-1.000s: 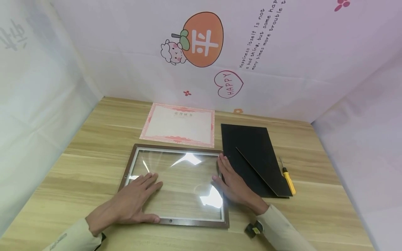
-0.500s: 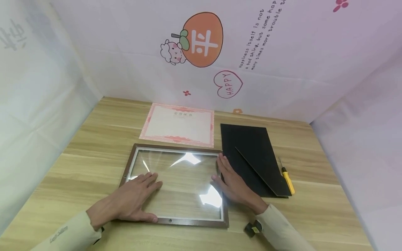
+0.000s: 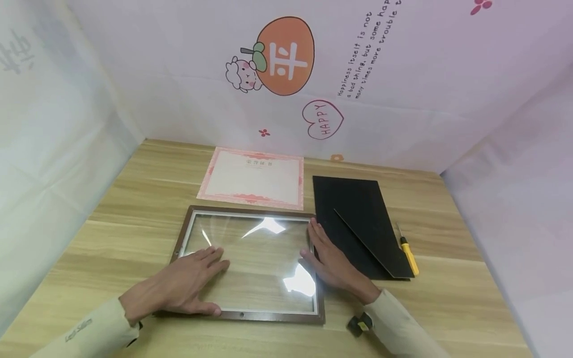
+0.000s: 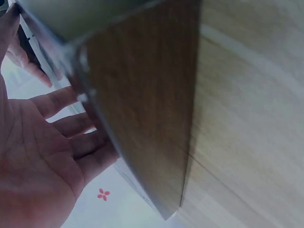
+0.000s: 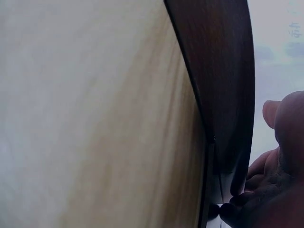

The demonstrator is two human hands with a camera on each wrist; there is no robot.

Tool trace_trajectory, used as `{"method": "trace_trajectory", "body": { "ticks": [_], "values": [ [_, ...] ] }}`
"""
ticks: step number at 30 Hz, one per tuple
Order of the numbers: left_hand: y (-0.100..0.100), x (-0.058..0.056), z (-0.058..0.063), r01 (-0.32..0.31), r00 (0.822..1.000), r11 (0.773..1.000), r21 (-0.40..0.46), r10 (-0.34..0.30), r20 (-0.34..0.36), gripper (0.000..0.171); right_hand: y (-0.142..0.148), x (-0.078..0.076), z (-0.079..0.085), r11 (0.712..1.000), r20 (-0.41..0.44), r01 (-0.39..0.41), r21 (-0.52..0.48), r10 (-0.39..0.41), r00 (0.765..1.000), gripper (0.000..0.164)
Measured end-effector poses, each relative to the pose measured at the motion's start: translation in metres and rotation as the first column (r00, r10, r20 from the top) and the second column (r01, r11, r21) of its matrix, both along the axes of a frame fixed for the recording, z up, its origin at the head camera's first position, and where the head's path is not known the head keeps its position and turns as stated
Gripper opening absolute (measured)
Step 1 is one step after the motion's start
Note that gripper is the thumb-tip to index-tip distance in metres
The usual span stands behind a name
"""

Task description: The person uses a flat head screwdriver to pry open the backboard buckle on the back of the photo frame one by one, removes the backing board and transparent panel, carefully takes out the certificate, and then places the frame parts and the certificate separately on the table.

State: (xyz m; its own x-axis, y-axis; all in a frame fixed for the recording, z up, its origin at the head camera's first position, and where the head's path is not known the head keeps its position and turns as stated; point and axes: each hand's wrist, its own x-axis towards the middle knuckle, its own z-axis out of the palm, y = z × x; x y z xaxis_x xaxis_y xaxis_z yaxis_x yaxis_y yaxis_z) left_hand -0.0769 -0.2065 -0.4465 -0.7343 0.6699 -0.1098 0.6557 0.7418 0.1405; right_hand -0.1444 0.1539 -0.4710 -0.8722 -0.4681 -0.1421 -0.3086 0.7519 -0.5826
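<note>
A brown rectangular picture frame (image 3: 277,315) lies flat on the wooden table, with a clear, shiny pane (image 3: 255,273) inside its pale inner rim. My left hand (image 3: 183,283) rests across its left part, fingers extended over the pane and thumb along the near edge. On the right edge lies my right hand (image 3: 333,263), its fingers stretched toward the far right corner. The left wrist view shows the palm of the left hand (image 4: 38,161) beside the brown side of the frame (image 4: 142,95). Up close on the right, fingers of the right hand (image 5: 285,166) are dark and partly hidden by the frame (image 5: 221,71).
Behind the frame lies a pink-bordered certificate (image 3: 255,179). Black boards (image 3: 349,199), one overlapping another, lie to the right, beside a yellow-handled screwdriver (image 3: 409,256). White printed cloth (image 3: 201,114) surrounds the table on three sides.
My left thumb has slid slightly left along the near edge, and the left forearm has shifted a little left. The right hand stays in place on the frame. The head view has drifted slightly.
</note>
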Motion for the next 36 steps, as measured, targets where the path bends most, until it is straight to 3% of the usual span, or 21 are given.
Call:
{"method": "trace_trajectory", "body": {
  "ticks": [6, 10, 16, 19, 31, 36],
  "values": [
    [-0.003, -0.002, -0.001, 0.057, 0.995, 0.998, -0.022, -0.059, -0.086, 0.081, -0.001, 0.0, 0.001, 1.0, 0.022, -0.003, -0.005, 0.003, 1.0, 0.073],
    [-0.004, -0.003, -0.004, 0.071, 0.986, 0.997, 0.027, -0.066, -0.152, 0.078, -0.001, 0.0, 0.001, 1.0, 0.022, -0.001, -0.002, 0.001, 1.0, 0.073],
    [0.002, 0.004, -0.005, -0.001, 0.997, 0.991, 0.134, 0.012, -0.08, 0.084, -0.001, 0.0, 0.002, 1.0, -0.002, -0.002, -0.004, 0.002, 1.0, 0.071],
    [0.009, 0.009, -0.004, 0.008, 0.998, 0.989, 0.147, 0.002, -0.064, 0.091, -0.001, 0.0, 0.003, 1.0, -0.004, -0.003, -0.003, 0.003, 1.0, 0.071],
    [0.021, 0.023, -0.014, 0.08, 0.978, 0.97, 0.232, -0.031, -0.209, 0.072, 0.001, -0.001, 0.002, 1.0, -0.021, -0.02, -0.01, 0.02, 1.0, 0.072],
    [0.022, 0.022, -0.016, 0.074, 0.982, 0.973, 0.218, -0.033, -0.186, 0.072, 0.002, -0.001, 0.002, 1.0, -0.012, -0.019, -0.014, 0.019, 1.0, 0.073]
  ]
}}
